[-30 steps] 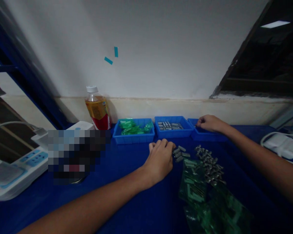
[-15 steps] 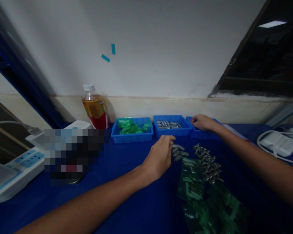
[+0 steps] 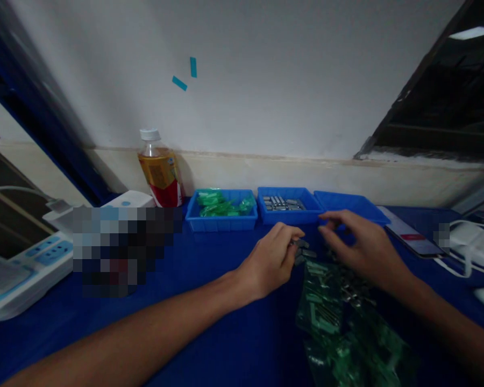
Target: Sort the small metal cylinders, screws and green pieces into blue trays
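My left hand [image 3: 272, 258] rests on the blue table with its fingers curled, pinching at a few small grey metal pieces [image 3: 303, 251] lying there. My right hand [image 3: 361, 248] hovers just right of them, fingers bent and apart, above a heap of small metal parts [image 3: 353, 290]. Green plastic bags [image 3: 331, 317] lie under and in front of that heap. Behind both hands stand three blue trays: one with green bags [image 3: 221, 210], one with grey metal pieces [image 3: 287, 206], and one [image 3: 353, 203] whose contents I cannot see.
A bottle of amber drink [image 3: 160, 171] stands against the wall at the back left. A white device with blue buttons [image 3: 20, 266] sits at the far left. A phone [image 3: 410, 237] and a white cabled item [image 3: 470, 243] lie on the right.
My right hand has left the rightmost blue tray and come forward over the heap of metal parts. My left hand has stayed by the grey pieces.
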Available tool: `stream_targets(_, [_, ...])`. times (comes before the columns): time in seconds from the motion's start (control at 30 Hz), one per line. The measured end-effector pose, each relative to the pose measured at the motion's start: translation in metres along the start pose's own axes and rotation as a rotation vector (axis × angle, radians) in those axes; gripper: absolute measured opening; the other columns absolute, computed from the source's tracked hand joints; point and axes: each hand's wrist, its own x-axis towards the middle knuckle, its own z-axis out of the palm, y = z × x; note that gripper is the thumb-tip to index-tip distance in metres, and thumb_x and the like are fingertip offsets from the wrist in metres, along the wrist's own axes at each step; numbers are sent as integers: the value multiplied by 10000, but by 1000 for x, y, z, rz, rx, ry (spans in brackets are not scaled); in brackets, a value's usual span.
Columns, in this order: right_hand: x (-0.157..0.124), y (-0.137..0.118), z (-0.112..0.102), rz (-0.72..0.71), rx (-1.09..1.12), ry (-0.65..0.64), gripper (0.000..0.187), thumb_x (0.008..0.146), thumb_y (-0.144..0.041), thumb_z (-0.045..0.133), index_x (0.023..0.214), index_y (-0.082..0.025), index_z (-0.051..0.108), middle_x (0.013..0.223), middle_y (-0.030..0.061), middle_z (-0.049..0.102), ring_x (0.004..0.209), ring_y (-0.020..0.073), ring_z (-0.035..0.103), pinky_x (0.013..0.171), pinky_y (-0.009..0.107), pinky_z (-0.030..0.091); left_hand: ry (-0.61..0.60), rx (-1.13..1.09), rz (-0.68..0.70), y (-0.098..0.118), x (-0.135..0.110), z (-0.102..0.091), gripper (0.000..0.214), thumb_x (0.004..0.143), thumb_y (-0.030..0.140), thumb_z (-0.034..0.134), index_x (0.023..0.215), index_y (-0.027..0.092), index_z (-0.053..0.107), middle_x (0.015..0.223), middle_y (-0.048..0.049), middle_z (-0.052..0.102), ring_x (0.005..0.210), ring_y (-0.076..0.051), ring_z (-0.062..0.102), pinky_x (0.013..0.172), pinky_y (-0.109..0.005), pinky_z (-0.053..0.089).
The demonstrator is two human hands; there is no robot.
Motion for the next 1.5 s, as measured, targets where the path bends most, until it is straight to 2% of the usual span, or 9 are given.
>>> stream_targets(0.1, [-35, -19, 7, -149, -3, -85, 237, 854, -339, 528, 1023, -180, 575, 895, 73, 641, 823, 216, 587, 717, 340, 448, -38, -63, 57, 4, 0, -2, 206, 884, 97, 426, 1068, 157, 497, 1004, -69, 574, 969, -166, 557, 838, -292, 481])
stream_targets(0.2, [-46, -21, 12, -181, 7, -163, 158, 876, -301, 503, 962, -191, 577, 865, 58, 633, 780, 208, 573, 679, 342, 440, -101, -117, 111, 8, -2, -5, 210, 896, 109, 423, 1083, 169, 500, 1016, -61, 585, 954, -148, 570, 842, -275, 478])
stream_targets(0.4, [-41, -21, 7, -206, 110, -126, 139, 892, -281, 490, 933, -193, 590, 816, 47, 637, 741, 182, 581, 634, 313, 461, -140, -135, 125, 8, -4, -6, 239, 882, 86, 420, 1097, 165, 488, 1029, -62, 592, 940, -138, 579, 825, -266, 484])
stream_targets(0.6, [-41, -27, 5, -144, 151, -118, 138, 888, -290, 493, 914, -215, 607, 839, 42, 660, 769, 181, 619, 735, 354, 494, -114, -31, 127, 8, -4, -4, 183, 893, 125, 438, 1052, 159, 522, 1010, -69, 603, 963, -155, 567, 834, -279, 480])
stream_targets(0.77, [-41, -29, 4, -107, 193, -144, 168, 903, -289, 461, 912, -219, 613, 814, 35, 654, 739, 167, 626, 640, 293, 508, -77, 14, 87, 8, -5, -5, 135, 908, 205, 466, 1005, 150, 542, 957, -66, 617, 909, -163, 571, 807, -285, 473])
stream_targets(1.0, [-46, -28, 6, -169, 112, -22, 140, 841, -314, 561, 954, -234, 575, 820, 33, 649, 713, 180, 628, 608, 290, 503, -99, 10, 73, 10, -4, -8, 157, 912, 243, 446, 929, 132, 557, 870, -70, 622, 802, -158, 574, 725, -278, 472])
stream_targets(1.23, [-45, -32, 2, -136, 147, -86, 104, 881, -291, 488, 901, -239, 576, 758, 24, 627, 667, 169, 611, 569, 287, 496, -131, -42, 120, 11, -4, -8, 194, 873, 211, 490, 1043, 129, 539, 963, -81, 629, 887, -166, 578, 796, -279, 468])
stream_targets(1.37, [-45, -32, 3, -98, 201, -128, 153, 892, -294, 456, 811, -240, 575, 712, 19, 620, 639, 166, 607, 532, 278, 484, -135, 20, 117, 12, -5, -8, 147, 899, 224, 465, 990, 152, 555, 959, -66, 640, 868, -163, 579, 788, -291, 457])
stream_targets(1.5, [-50, -28, 7, -107, 128, -36, 179, 845, -333, 537, 998, -245, 566, 849, 38, 659, 722, 194, 635, 605, 309, 502, -135, 90, 91, 13, -5, -9, 161, 904, 238, 457, 950, 135, 572, 868, -56, 637, 785, -155, 571, 723, -293, 441])
